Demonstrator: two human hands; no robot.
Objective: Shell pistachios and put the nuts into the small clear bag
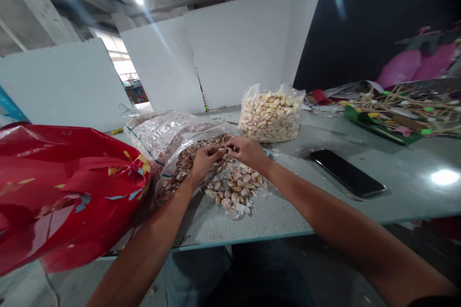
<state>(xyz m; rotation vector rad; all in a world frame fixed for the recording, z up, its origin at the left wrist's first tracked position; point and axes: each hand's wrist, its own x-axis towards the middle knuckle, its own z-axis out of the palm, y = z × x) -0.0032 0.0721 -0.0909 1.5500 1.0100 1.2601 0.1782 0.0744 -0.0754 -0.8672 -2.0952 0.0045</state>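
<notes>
My left hand (pixel 206 163) and my right hand (pixel 248 152) meet over the table, fingertips pinched together on a small garlic clove (pixel 223 150). Much of that clove is hidden by the fingers. Just below them lies a pile of unpeeled garlic cloves (pixel 236 189) with thin papery skins around it. Behind and left of my hands, a clear plastic bag (pixel 169 127) lies on its side, with brown garlic skins (pixel 187 160) at its mouth. Beyond my right hand a clear bag of pale peeled cloves (pixel 271 115) stands upright.
A large red bag (pixel 72 187) fills the left side of the table (pixel 288 216). To the right lies a black phone (pixel 347 172). Farther right are sticks with coloured bits (pixel 399 110) and a green sheet (pixel 378 127). White panels (pixel 248 43) stand behind.
</notes>
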